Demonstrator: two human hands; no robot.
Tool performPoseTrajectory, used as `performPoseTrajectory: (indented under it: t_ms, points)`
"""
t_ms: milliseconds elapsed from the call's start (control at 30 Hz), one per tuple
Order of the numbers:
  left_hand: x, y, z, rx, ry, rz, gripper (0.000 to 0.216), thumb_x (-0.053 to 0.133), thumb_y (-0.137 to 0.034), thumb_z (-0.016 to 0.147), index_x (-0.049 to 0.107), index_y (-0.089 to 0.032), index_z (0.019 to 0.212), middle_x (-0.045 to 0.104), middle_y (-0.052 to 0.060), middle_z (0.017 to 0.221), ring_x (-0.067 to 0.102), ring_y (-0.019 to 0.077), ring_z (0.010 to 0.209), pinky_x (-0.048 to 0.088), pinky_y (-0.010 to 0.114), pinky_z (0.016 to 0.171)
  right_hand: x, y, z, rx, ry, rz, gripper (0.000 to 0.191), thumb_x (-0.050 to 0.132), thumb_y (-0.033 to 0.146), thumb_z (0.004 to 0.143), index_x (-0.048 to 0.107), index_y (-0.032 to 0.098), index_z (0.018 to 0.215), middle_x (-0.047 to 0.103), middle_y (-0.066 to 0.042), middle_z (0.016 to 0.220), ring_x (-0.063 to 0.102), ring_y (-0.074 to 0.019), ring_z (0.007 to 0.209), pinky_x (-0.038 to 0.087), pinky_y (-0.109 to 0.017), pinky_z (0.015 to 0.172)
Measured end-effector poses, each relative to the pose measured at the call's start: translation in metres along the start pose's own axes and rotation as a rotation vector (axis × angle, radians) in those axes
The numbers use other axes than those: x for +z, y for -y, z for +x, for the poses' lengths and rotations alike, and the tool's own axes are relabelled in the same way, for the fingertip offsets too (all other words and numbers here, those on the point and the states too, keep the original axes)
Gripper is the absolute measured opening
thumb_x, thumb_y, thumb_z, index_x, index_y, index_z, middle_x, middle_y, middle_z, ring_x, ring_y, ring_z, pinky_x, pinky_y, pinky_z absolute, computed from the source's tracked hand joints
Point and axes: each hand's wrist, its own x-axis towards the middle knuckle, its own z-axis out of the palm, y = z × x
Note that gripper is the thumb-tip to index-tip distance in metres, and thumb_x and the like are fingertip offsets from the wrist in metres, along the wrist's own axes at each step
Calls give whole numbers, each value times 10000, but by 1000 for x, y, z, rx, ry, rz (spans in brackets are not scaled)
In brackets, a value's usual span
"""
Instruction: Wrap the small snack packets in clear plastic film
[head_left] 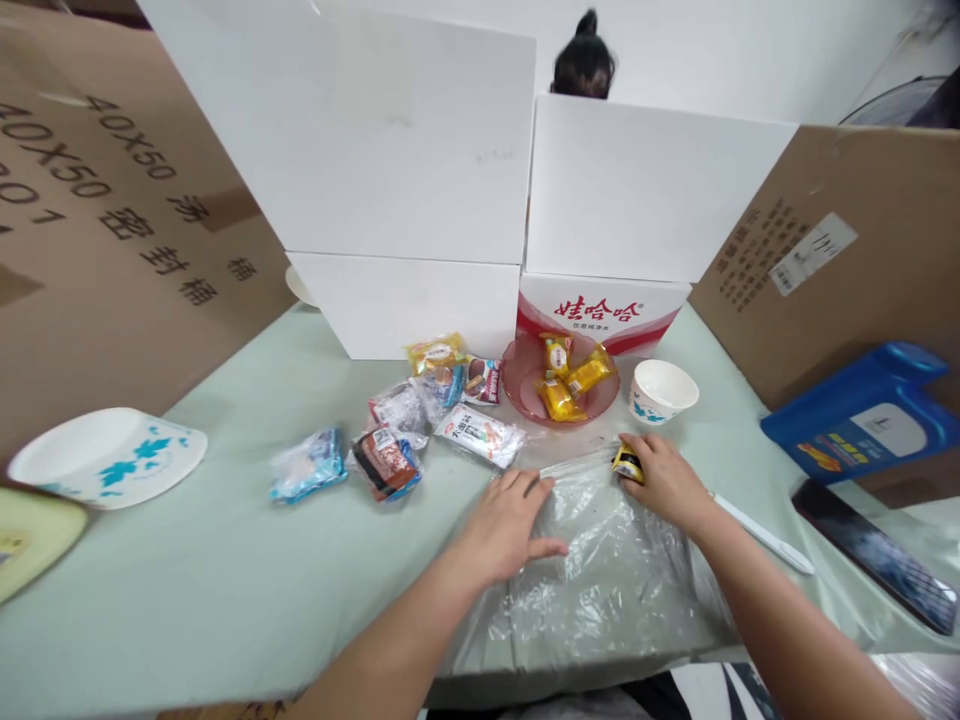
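A clear plastic bag (600,570) lies flattened at the table's front edge. My left hand (506,520) rests on its upper left part, fingers stretched and thumb apart. Near the bag's upper right corner, my right hand (664,475) is closed on a small yellow and black packet (628,463). Just beyond is a pink translucent bowl (517,395) with several yellow-wrapped snacks (590,370) in it. Left of the bowl lie a white snack packet (480,435), a brown and blue packet (386,462), a light blue packet (309,465) and more wrapped snacks (435,353).
A white paper cup (664,390) stands right of the bowl. A white stick-like item (761,530), a phone (874,550) and a blue bottle (862,415) are at right. A paper bucket (105,455) lies at left. Cardboard boxes (405,140) wall the table; a person's head (583,65) shows behind.
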Motion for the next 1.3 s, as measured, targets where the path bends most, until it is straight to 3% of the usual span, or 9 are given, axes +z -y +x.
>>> performPoseTrajectory:
  t_ms: [133, 233, 367, 467, 667, 767, 900, 1100, 1300]
  points:
    - [1, -3, -1, -14, 0, 73, 672, 814, -465, 681, 562, -185, 1238, 543, 127, 1304, 481, 335, 1194, 433, 469, 971, 11, -27, -14, 70, -51, 50, 573, 590, 273, 785, 495, 182, 1342, 583, -137, 1217, 570, -288, 1092, 449, -416, 936]
    - [1, -6, -1, -19, 5, 102, 691, 851, -470, 622, 587, -181, 1191, 547, 131, 1280, 484, 347, 1165, 439, 472, 944, -3, -33, -13, 88, -174, 150, 550, 572, 316, 796, 498, 188, 1326, 604, -121, 1216, 592, -275, 1082, 468, -410, 927]
    - [2, -4, 1, 1, -2, 77, 705, 850, -510, 601, 593, -166, 1160, 598, 116, 1154, 518, 327, 1075, 449, 460, 911, -35, 0, 12, 49, -474, 307, 583, 603, 379, 772, 503, 198, 1317, 609, -114, 1227, 575, -288, 1121, 469, -429, 937]
    - [3, -1, 3, 30, -43, 33, 623, 828, -495, 647, 603, -167, 1127, 614, 104, 1108, 532, 308, 1061, 455, 453, 920, -47, 41, 47, -105, -555, 459, 618, 634, 393, 762, 494, 183, 1327, 602, -120, 1236, 572, -276, 1121, 451, -426, 973]
    - [1, 5, 3, -28, -142, -115, 484, 731, -294, 782, 547, -203, 1220, 541, 110, 1279, 554, 276, 1166, 462, 427, 994, -23, 94, 97, -295, -339, 495, 721, 654, 397, 791, 397, 131, 1409, 472, -186, 1395, 431, -315, 1296, 356, -473, 1074]
    - [2, 6, 4, -126, -153, -116, 509, 673, -229, 801, 501, -183, 1279, 458, 143, 1399, 515, 304, 1252, 437, 443, 1039, -1, 102, 68, -397, -340, 291, 550, 589, 351, 853, 483, 139, 1350, 439, -190, 1420, 344, -339, 1341, 295, -523, 1096]
    - [6, 7, 5, -223, -186, -115, 504, 583, -200, 835, 459, -171, 1323, 431, 168, 1442, 494, 311, 1289, 430, 456, 1047, 25, 85, 7, -602, -210, 119, 388, 507, 272, 904, 557, 189, 1280, 554, -141, 1308, 459, -289, 1220, 352, -489, 1044]
    - [5, 0, 4, -283, -68, -104, 520, 632, -220, 806, 502, -164, 1306, 335, 163, 1526, 464, 341, 1314, 420, 456, 1054, 43, 18, -29, -218, -2, -45, 887, 549, 675, 793, 351, 143, 1473, 314, -202, 1528, 196, -415, 1413, 230, -616, 1083]
    - [10, 2, 7, -249, -114, -141, 417, 630, -208, 806, 582, -156, 1217, 431, 154, 1467, 516, 319, 1265, 431, 438, 1044, 51, -11, -49, -48, -19, -107, 906, 478, 736, 796, 292, 205, 1507, 239, -154, 1571, 92, -436, 1439, 160, -673, 1084]
